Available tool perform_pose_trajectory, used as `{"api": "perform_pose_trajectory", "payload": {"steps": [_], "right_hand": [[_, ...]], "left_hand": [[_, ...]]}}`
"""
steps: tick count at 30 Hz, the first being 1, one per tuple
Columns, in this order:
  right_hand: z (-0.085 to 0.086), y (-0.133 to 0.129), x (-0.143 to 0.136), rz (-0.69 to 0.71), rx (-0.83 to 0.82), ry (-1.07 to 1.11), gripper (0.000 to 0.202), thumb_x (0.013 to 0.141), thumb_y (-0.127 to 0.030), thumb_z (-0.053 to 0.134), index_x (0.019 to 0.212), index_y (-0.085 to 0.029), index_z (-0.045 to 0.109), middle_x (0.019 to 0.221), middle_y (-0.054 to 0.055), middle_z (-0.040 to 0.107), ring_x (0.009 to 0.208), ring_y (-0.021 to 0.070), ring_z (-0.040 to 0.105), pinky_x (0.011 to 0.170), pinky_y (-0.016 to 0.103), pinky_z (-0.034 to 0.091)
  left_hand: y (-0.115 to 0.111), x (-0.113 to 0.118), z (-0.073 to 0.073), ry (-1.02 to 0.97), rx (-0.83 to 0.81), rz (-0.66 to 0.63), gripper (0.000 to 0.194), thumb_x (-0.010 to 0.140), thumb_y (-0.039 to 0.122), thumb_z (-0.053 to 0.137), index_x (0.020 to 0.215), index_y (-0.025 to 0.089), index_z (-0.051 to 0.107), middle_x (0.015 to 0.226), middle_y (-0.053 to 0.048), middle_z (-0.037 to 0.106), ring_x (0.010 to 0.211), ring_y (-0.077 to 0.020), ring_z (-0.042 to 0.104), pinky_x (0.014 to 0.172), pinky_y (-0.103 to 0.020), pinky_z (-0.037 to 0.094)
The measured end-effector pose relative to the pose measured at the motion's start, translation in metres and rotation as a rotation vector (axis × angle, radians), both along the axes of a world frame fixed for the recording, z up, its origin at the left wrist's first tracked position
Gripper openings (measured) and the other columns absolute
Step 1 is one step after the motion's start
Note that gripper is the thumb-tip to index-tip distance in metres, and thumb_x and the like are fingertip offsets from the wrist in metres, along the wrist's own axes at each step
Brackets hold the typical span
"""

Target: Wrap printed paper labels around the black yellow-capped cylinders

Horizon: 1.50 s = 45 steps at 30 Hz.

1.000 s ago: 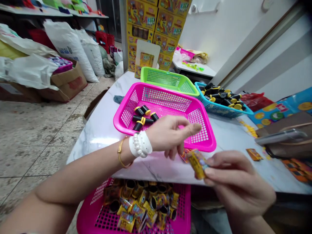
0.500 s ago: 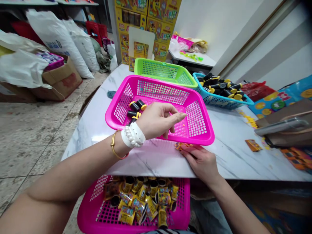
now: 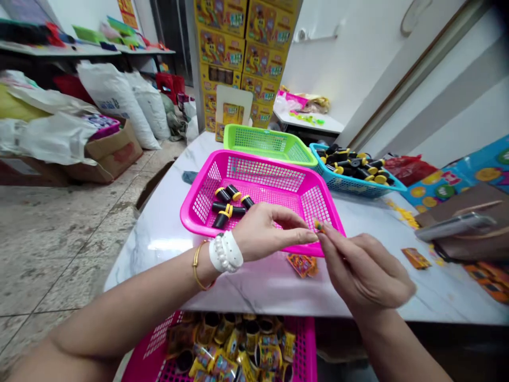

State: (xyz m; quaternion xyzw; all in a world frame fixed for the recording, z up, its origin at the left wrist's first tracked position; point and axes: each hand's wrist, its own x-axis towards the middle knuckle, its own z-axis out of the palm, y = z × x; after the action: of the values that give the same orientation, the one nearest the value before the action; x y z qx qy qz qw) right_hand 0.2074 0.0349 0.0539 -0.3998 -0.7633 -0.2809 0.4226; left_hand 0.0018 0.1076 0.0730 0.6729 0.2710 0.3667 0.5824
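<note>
In the head view, the right hand (image 3: pixel 366 270) pinched a small colored piece (image 3: pixel 318 226) over the near rim of the upper pink basket (image 3: pixel 186 209); the left hand (image 3: pixel 266 233) reached it, its grip unclear. That basket held a few yellow-capped black tubes (image 3: pixel 221 219). The blue basket (image 3: pixel 350 185) was heaped with similar tubes (image 3: pixel 350 162). The lower pink basket (image 3: pixel 311 345) contained yellow-wrapped tubes (image 3: pixel 270 356).

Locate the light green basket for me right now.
In the head view, the light green basket sits on the table's far side, directly behind the pink basket and left of the blue basket.
</note>
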Motion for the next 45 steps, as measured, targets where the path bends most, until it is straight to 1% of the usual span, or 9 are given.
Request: {"api": "perform_pose_trajectory", "payload": {"steps": [8, 13, 16, 18, 23, 26, 33, 40, 45], "right_hand": [[0.008, 0.027, -0.014, 0.072, 0.019, -0.075, 0.060, 0.081, -0.009, 0.080, 0.136, -0.028, 0.066, 0.075, -0.002, 0.069, 0.057, 0.0110, 0.057, 0.061, 0.026, 0.050], [0.012, 0.045, -0.015, 0.141, -0.553, 0.537, 0.047, 0.086, -0.043, 0.077, 0.128, -0.023, 0.070, 0.089, 0.004, 0.065, 0.069, 0.0140, 0.059, 0.057, 0.026, 0.050], [0.007, 0.058, -0.012, 0.250, -1.004, 0.862, 0.040, 0.082, -0.055, 0.077, 0.098, -0.018, 0.076, 0.076, 0.003, 0.066, 0.060, 0.0120, 0.057, 0.051, 0.024, 0.045], [0.003, 0.062, -0.012, 0.282, -1.131, 0.992, 0.039, 0.078, -0.054, 0.082, 0.082, -0.017, 0.073, 0.064, 0.000, 0.062, 0.053, 0.0094, 0.051, 0.048, 0.022, 0.040], [0.006, 0.057, -0.018, 0.179, -0.888, 1.027, 0.041, 0.085, -0.051, 0.076, 0.067, -0.018, 0.062, 0.053, -0.005, 0.049, 0.049, 0.0072, 0.041, 0.045, 0.020, 0.031], [0.012, 0.052, -0.023, 0.102, -0.731, 0.934, 0.043, 0.089, -0.050, 0.072, 0.064, -0.018, 0.060, 0.054, -0.005, 0.049, 0.050, 0.0076, 0.040, 0.046, 0.021, 0.032], [0.005, 0.042, -0.024, 0.091, -0.534, 0.902, 0.033, 0.090, -0.044, 0.073, 0.070, -0.018, 0.067, 0.056, -0.005, 0.052, 0.052, 0.0085, 0.044, 0.050, 0.022, 0.037], [0.004, 0.038, -0.027, 0.166, -0.475, 0.648, 0.020, 0.092, -0.031, 0.071, 0.076, -0.020, 0.073, 0.065, -0.003, 0.065, 0.057, 0.0094, 0.055, 0.055, 0.022, 0.044], [0.019, 0.048, -0.021, 0.259, -0.686, 0.501, 0.028, 0.095, -0.038, 0.066, 0.073, -0.022, 0.074, 0.062, -0.001, 0.064, 0.056, 0.0115, 0.056, 0.053, 0.025, 0.044]], "left_hand": [[0.004, 0.000, -0.002, -0.183, 0.085, 0.242, 0.012, 0.079, 0.026, 0.080, 0.079, 0.015, 0.077, 0.078, -0.004, 0.075, 0.075, -0.0144, 0.065, 0.073, -0.028, 0.052], [0.009, -0.002, -0.002, -0.190, 0.069, 0.379, 0.016, 0.083, 0.021, 0.073, 0.068, 0.014, 0.069, 0.069, -0.001, 0.069, 0.065, -0.0116, 0.060, 0.065, -0.026, 0.048], [0.012, -0.001, -0.005, -0.133, 0.065, 0.357, 0.018, 0.084, 0.022, 0.071, 0.068, 0.015, 0.066, 0.067, -0.001, 0.067, 0.063, -0.0118, 0.060, 0.062, -0.026, 0.048], [0.011, 0.000, -0.007, -0.075, 0.097, 0.351, 0.021, 0.085, 0.025, 0.069, 0.067, 0.015, 0.065, 0.065, -0.001, 0.066, 0.062, -0.0123, 0.059, 0.060, -0.026, 0.048], [0.003, 0.001, -0.005, -0.162, 0.150, 0.526, 0.027, 0.090, 0.035, 0.068, 0.071, 0.017, 0.060, 0.058, 0.003, 0.056, 0.054, -0.0098, 0.053, 0.051, -0.022, 0.042], [-0.004, 0.002, -0.003, -0.233, 0.171, 0.515, 0.033, 0.091, 0.040, 0.068, 0.068, 0.017, 0.062, 0.052, 0.005, 0.050, 0.049, -0.0083, 0.046, 0.046, -0.021, 0.037], [-0.008, 0.005, -0.004, -0.295, 0.162, 0.511, 0.023, 0.087, 0.035, 0.075, 0.074, 0.016, 0.074, 0.060, 0.001, 0.065, 0.054, -0.0096, 0.055, 0.050, -0.022, 0.045], [-0.009, 0.007, -0.009, -0.231, 0.234, 0.512, 0.013, 0.079, 0.028, 0.084, 0.082, 0.016, 0.081, 0.077, -0.006, 0.076, 0.068, -0.0147, 0.065, 0.065, -0.029, 0.054], [0.001, -0.003, 0.002, -0.261, 0.138, 0.508, 0.011, 0.078, 0.022, 0.083, 0.072, 0.015, 0.077, 0.077, -0.005, 0.075, 0.072, -0.0150, 0.068, 0.070, -0.029, 0.057]]}}
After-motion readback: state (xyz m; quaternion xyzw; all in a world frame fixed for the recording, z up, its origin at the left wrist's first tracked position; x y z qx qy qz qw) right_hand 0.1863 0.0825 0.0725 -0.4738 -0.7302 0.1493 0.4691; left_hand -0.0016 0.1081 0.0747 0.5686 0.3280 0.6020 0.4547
